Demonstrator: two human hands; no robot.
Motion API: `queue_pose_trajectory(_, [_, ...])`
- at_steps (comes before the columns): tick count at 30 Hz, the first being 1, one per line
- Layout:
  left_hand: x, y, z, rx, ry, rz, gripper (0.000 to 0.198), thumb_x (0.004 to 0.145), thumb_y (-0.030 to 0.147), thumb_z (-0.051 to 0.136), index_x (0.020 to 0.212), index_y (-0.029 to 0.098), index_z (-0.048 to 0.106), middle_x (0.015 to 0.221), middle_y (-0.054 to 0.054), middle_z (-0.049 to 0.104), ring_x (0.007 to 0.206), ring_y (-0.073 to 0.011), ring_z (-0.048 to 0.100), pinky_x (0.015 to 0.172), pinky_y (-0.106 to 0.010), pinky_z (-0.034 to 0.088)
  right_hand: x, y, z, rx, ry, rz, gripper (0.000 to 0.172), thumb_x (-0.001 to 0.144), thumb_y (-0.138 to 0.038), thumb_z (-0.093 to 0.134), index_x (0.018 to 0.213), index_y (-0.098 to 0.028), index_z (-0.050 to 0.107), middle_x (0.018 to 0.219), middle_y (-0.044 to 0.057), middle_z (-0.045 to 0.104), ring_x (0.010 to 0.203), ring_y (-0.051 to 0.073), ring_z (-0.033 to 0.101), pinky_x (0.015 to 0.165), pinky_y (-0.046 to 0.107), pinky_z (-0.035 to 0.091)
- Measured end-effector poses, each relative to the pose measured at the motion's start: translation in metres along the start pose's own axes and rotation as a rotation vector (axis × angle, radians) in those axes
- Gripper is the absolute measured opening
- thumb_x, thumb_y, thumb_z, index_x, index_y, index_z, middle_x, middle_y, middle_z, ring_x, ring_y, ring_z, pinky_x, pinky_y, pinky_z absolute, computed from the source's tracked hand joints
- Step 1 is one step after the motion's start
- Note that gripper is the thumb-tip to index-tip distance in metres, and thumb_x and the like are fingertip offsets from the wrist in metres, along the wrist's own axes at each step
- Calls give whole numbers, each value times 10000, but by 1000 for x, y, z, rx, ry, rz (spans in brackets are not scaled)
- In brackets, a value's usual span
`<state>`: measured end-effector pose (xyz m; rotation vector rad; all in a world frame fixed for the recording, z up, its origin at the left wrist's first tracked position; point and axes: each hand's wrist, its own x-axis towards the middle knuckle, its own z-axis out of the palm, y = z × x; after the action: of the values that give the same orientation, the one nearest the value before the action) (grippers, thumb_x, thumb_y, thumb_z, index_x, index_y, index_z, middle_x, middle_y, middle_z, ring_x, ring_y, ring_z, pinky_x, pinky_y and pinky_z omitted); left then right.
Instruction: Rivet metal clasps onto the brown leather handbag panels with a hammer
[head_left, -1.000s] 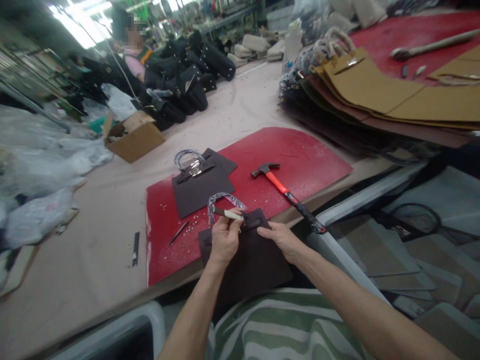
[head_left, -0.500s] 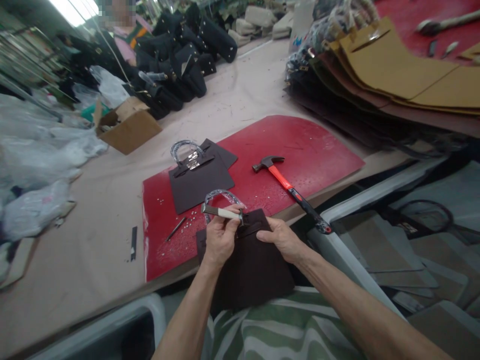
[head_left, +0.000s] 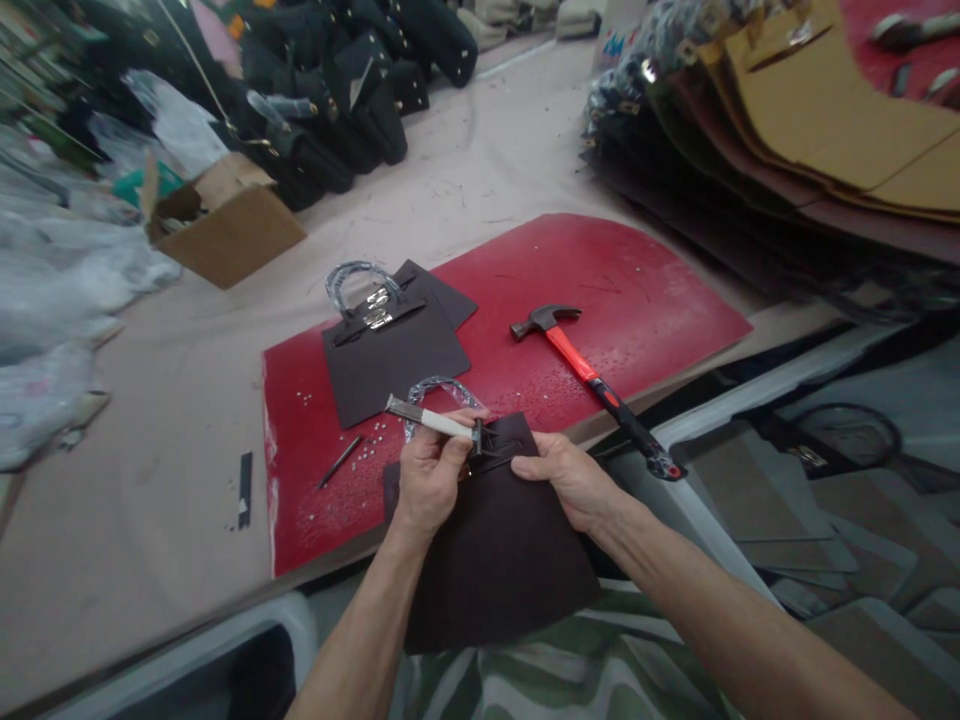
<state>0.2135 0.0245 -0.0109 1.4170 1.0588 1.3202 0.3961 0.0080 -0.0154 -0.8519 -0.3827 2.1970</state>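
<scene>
My left hand [head_left: 429,482] is closed around a metal punch [head_left: 442,424] with a white-wrapped shank. The punch lies slanted across the fingers, its wider dark end over the top of a dark brown bag panel [head_left: 499,550]. My right hand [head_left: 562,475] pinches that panel near its upper right, thumb on top. The panel rests partly over my lap, and its plastic-wrapped handle [head_left: 435,385] rises behind my left hand. A claw hammer [head_left: 574,360] with a red and black grip lies to the right. Another dark panel [head_left: 397,365] with a wrapped handle and metal clasp lies beyond.
Under these things is a red board [head_left: 510,265] on the table. A thin metal rod [head_left: 340,462] lies among small white bits, left of my hands. A cardboard box [head_left: 229,230] and black bags [head_left: 360,100] stand farther back. Stacked panels [head_left: 817,110] rise at right.
The view has shifted and tilted downward slightly. In my left hand the punch has turned a little, its dark end showing more clearly; my right hand keeps its hold on the panel.
</scene>
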Motion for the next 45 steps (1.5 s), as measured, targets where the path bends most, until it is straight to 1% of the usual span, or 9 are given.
queue_pose_trajectory(3, [1, 1, 0, 14, 7, -5, 177, 951, 345, 647, 992, 174, 671, 1095, -106, 746, 958, -208, 716, 930, -361, 559, 1, -2, 1, -9, 22, 7, 451, 548, -260, 897, 952, -147, 729, 820, 58, 760, 671, 196, 696, 746, 350, 559])
queue_pose_trajectory(6, [1, 0, 0, 15, -12, -4, 195, 943, 365, 655, 989, 177, 678, 1084, -110, 748, 1006, -233, 713, 912, -366, 567, 2, -2, 1, -8, 39, 12, 437, 542, -260, 897, 931, -147, 732, 815, 55, 757, 661, 187, 686, 744, 342, 553])
queue_pose_trajectory(11, [0, -5, 1, 5, -41, -31, 173, 954, 343, 637, 1002, 182, 678, 1100, -109, 748, 911, -206, 723, 904, -369, 570, 4, -3, 0, -20, 46, 8, 411, 557, -266, 891, 919, -146, 737, 807, 54, 754, 652, 177, 677, 718, 319, 545])
queue_pose_trajectory(16, [0, -5, 2, 80, -35, -15, 188, 959, 357, 618, 1001, 181, 672, 1101, -116, 748, 1028, -238, 710, 925, -377, 570, 5, -3, 2, -57, 62, -12, 411, 567, -284, 881, 927, -149, 735, 807, 49, 753, 663, 180, 682, 702, 307, 542])
queue_pose_trajectory(20, [1, -2, 1, 174, -42, 24, 162, 961, 319, 602, 1015, 184, 672, 1112, -109, 741, 1027, -227, 704, 940, -363, 561, 4, -7, 3, -128, 74, -15, 421, 565, -292, 880, 928, -139, 731, 769, 36, 738, 663, 176, 683, 648, 272, 529])
queue_pose_trajectory(24, [2, -3, 1, 204, -22, -9, 171, 955, 321, 597, 1026, 184, 671, 1070, -99, 744, 996, -220, 705, 915, -343, 563, -3, -13, 0, -217, 39, 42, 421, 541, -253, 881, 915, -129, 733, 748, 33, 732, 634, 175, 679, 623, 274, 530])
queue_pose_trajectory(29, [3, -6, 3, 188, -44, -36, 164, 945, 303, 601, 1027, 180, 673, 1063, -94, 743, 977, -213, 706, 896, -326, 561, -7, -7, -6, -167, 93, 51, 374, 550, -249, 849, 888, -142, 730, 716, 35, 731, 610, 189, 680, 604, 291, 530])
queue_pose_trajectory(37, [1, -1, 8, 263, -27, 40, 139, 938, 237, 580, 1019, 184, 679, 1050, -81, 747, 1002, -215, 708, 921, -328, 563, 0, 2, -6, -152, 141, 14, 322, 549, -234, 814, 847, -151, 725, 685, 29, 723, 589, 195, 674, 600, 305, 530])
queue_pose_trajectory(45, [-1, -1, 12, 399, -4, 97, 167, 927, 204, 557, 1033, 177, 684, 1024, -82, 752, 965, -212, 717, 904, -327, 570, 2, -2, -4, -279, 203, 1, 248, 559, -245, 759, 784, -173, 685, 623, -9, 678, 533, 165, 611, 538, 272, 461])
